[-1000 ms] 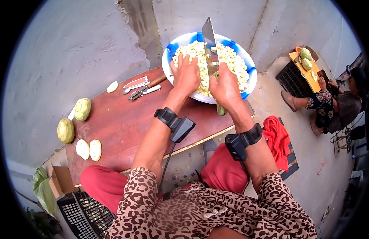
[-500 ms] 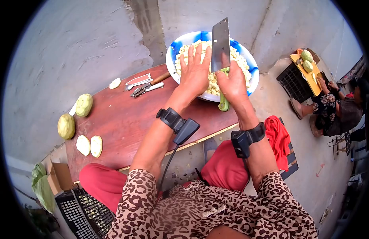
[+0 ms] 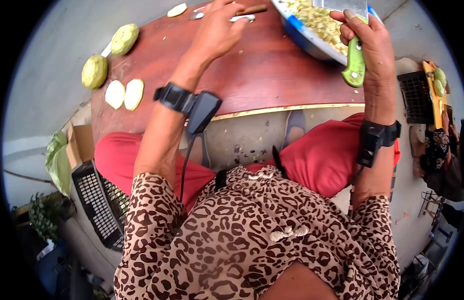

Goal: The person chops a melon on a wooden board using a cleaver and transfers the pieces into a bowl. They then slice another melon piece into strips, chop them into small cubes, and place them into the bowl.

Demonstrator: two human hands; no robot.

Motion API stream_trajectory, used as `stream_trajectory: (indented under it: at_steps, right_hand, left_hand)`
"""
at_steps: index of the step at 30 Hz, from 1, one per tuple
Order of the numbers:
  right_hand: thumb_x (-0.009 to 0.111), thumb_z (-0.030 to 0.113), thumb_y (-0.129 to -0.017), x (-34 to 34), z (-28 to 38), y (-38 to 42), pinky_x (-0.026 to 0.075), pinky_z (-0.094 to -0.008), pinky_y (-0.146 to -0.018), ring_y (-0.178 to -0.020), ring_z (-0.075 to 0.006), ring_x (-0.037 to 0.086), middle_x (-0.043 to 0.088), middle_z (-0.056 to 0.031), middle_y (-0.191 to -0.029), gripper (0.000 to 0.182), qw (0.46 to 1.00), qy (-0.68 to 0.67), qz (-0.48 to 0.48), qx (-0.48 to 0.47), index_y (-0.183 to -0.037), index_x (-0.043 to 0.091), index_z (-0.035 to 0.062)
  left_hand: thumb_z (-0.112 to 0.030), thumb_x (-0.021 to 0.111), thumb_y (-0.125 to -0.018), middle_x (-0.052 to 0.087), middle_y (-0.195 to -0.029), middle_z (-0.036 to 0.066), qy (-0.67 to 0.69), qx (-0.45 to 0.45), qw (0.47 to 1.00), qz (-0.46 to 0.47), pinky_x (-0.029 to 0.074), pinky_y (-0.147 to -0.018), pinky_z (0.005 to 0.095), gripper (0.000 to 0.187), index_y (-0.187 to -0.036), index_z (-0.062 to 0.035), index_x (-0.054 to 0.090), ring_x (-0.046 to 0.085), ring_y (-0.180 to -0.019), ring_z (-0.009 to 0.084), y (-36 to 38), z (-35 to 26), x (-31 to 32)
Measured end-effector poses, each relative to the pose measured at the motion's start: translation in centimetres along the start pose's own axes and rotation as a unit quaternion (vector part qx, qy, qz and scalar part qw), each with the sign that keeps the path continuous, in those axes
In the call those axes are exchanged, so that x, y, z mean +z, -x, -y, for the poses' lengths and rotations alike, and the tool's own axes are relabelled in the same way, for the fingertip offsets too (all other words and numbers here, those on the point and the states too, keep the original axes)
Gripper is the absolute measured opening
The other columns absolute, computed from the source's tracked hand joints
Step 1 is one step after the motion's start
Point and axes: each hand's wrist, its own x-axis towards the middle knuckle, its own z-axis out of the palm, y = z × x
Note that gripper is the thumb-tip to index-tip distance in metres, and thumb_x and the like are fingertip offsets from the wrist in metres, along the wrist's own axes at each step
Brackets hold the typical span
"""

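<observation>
My right hand (image 3: 373, 42) is wrapped round the green handle (image 3: 355, 60) of a cleaver, whose blade (image 3: 344, 5) is partly cut off by the frame's top edge. Beside it stands a blue and white basin (image 3: 303, 36) with chopped pale pieces (image 3: 319, 22). My left hand (image 3: 219, 27) is over the table near a peeler with a white handle (image 3: 243, 18), a spoon (image 3: 197, 15) and a brown wooden handle (image 3: 253, 9); its fingers are apart, with nothing seen in them. Two peeled fruits (image 3: 125, 39) (image 3: 94, 71) and two cut halves (image 3: 115, 94) (image 3: 134, 94) lie at the left.
The red-brown table (image 3: 272, 80) spans the top. A pale slice (image 3: 177, 10) lies at its far edge. Below left are a black crate (image 3: 98, 205), a cardboard box (image 3: 81, 142) and a green bag (image 3: 58, 160). At right, another person (image 3: 437, 155) sits by a yellow board (image 3: 432, 95).
The view has tilted down, so the basin is now partly cut off. My left hand has left the basin for the tools at its left. The cleaver in my right hand has moved to the basin's near right side.
</observation>
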Motion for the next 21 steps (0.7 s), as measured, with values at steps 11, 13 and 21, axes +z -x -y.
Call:
stream_trajectory:
  at_steps: [11, 13, 21]
  right_hand:
    - [0.059, 0.005, -0.087, 9.1, 1.1, 4.4, 0.044, -0.0215, -0.058, -0.063, -0.0071, 0.054, 0.064, -0.0032, -0.082, 0.018, 0.974, 0.149, 0.097, 0.142, -0.103, 0.063, -0.0017]
    - [0.058, 0.004, -0.085, 9.8, 0.5, 4.7, 0.044, -0.0223, -0.058, -0.063, -0.0075, 0.054, 0.064, -0.0029, -0.081, 0.017, 0.964, 0.186, 0.106, 0.157, -0.100, 0.063, -0.0021]
    - [0.058, 0.005, -0.083, 8.7, -2.4, 5.1, 0.043, -0.0239, -0.056, -0.063, -0.0079, 0.054, 0.060, -0.0015, -0.077, 0.013, 0.953, 0.212, 0.149, 0.157, -0.094, 0.062, -0.0012]
  left_hand:
    - [-0.023, 0.078, -0.081, 0.057, -0.089, 0.012, -0.048, -0.291, 0.931, 0.213, 0.051, -0.069, 0.0339, 0.035, -0.105, -0.0014, 0.065, 0.061, -0.077, 0.0217, 16.1, -3.2, -6.2]
    - [-0.020, 0.076, -0.082, 0.057, -0.089, 0.012, -0.036, -0.287, 0.935, 0.205, 0.051, -0.071, 0.0354, 0.030, -0.104, -0.0020, 0.064, 0.062, -0.080, 0.0224, 17.0, -3.2, -5.4]
    - [-0.001, 0.062, -0.083, 0.058, -0.094, 0.016, -0.078, -0.178, 0.960, 0.200, 0.051, -0.073, 0.0408, 0.014, -0.097, -0.0028, 0.061, 0.061, -0.081, 0.0367, 17.9, -2.8, -4.5]
